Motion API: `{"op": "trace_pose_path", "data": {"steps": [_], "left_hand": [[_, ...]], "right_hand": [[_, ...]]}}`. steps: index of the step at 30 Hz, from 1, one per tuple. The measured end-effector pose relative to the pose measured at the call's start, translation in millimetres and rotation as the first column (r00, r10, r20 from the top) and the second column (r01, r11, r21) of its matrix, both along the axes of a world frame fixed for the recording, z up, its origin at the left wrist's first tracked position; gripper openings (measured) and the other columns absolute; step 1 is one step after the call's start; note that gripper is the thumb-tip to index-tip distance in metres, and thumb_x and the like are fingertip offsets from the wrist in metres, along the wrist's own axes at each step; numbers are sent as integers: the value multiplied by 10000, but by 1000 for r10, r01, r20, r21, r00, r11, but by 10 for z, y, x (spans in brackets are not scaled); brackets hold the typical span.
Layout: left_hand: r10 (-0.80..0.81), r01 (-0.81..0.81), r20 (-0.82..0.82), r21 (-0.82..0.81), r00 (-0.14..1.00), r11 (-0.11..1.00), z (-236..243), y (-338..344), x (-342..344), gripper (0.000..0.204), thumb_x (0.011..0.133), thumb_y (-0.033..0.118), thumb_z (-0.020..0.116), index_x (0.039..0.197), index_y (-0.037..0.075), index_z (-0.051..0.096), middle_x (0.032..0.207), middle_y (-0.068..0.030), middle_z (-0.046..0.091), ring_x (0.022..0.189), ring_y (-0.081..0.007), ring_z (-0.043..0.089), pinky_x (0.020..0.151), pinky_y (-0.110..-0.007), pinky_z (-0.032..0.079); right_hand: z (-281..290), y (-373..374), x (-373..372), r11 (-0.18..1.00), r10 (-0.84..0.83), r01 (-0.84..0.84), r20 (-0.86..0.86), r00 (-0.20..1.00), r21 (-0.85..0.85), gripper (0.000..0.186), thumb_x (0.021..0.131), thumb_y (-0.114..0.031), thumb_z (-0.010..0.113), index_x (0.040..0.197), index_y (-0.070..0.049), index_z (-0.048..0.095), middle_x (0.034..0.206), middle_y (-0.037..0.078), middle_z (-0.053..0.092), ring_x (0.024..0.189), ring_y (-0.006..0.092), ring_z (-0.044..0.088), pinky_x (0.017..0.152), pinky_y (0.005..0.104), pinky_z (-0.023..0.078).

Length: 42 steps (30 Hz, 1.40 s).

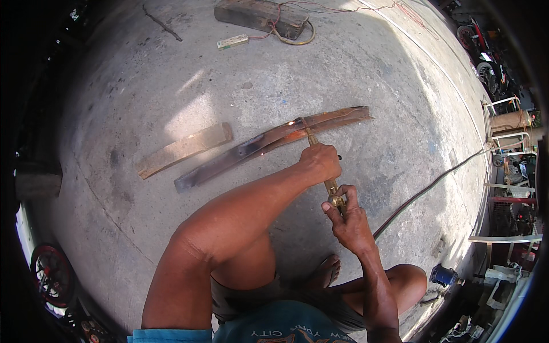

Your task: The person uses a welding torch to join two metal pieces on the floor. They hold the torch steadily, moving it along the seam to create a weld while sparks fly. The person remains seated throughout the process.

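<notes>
A brass cutting torch [330, 186] slants up and away from me, its tip over a long rusty metal channel [240, 153] on the concrete floor. Close to the tip, the metal glows orange, with a bright spot on its upper edge. My left hand [320, 163] is closed around the torch's front tube. Lower down, my right hand [350, 224] grips the torch body, thumb and forefinger at its brass valve fittings. Left of the channel lies a wooden block [186, 150], apart from it.
At the far side rests a dark timber beam [260, 18] with wires and a small white power strip [233, 41]. A dark hose [426, 186] runs off right toward a cylinder on a trolley [510, 121]. Motorbike parts line the right; a wheel [51, 274] stands lower left.
</notes>
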<state>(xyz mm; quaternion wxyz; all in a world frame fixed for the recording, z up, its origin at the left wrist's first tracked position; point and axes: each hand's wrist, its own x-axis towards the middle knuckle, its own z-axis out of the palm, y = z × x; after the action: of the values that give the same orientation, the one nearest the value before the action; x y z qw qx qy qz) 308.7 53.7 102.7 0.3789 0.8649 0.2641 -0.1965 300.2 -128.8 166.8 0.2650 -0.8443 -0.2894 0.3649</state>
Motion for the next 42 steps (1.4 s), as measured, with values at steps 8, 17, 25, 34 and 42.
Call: {"op": "trace_pose_path", "data": {"steps": [8,17,25,34,42], "left_hand": [[-19,19,39,-9,999,1000,-24,11,-18,295,765,179,674,968,-13,769,986,-232,754,977,-375,741,847,-440,594],[-18,19,36,-9,999,1000,-5,5,-13,273,766,190,677,924,-8,777,961,-221,758,963,-367,744,836,-438,596],[-41,41,-33,-7,999,999,75,17,-13,270,820,186,696,1014,23,790,1039,-181,766,1036,-302,740,871,-392,595],[-42,42,-23,2,999,999,103,1,-20,269,827,197,700,1020,33,793,1053,-157,771,1042,-291,739,877,-399,594],[-46,46,-9,-6,999,999,75,-8,-24,272,809,190,699,1004,22,787,1020,-171,768,1015,-308,740,848,-411,602]], "right_hand": [[-22,-10,10,1000,-15,15,-19,1000,2,373,1023,-243,664,1231,-137,373,849,213,692,787,380,719,725,442,523],[-36,-19,10,999,-21,21,-19,1000,25,374,1022,-246,666,1228,-137,374,824,200,685,748,347,701,712,434,515],[-33,-11,3,999,-31,31,-23,999,-7,380,1021,-268,670,1225,-144,374,799,200,680,720,349,694,691,440,511],[-44,-23,8,998,-55,53,-60,997,-27,386,1020,-279,672,1233,-143,380,812,192,685,738,328,700,699,434,514],[-111,-59,-10,998,-52,54,-44,998,30,372,1025,-276,661,1237,-137,390,775,123,644,669,246,618,643,402,482]]}}
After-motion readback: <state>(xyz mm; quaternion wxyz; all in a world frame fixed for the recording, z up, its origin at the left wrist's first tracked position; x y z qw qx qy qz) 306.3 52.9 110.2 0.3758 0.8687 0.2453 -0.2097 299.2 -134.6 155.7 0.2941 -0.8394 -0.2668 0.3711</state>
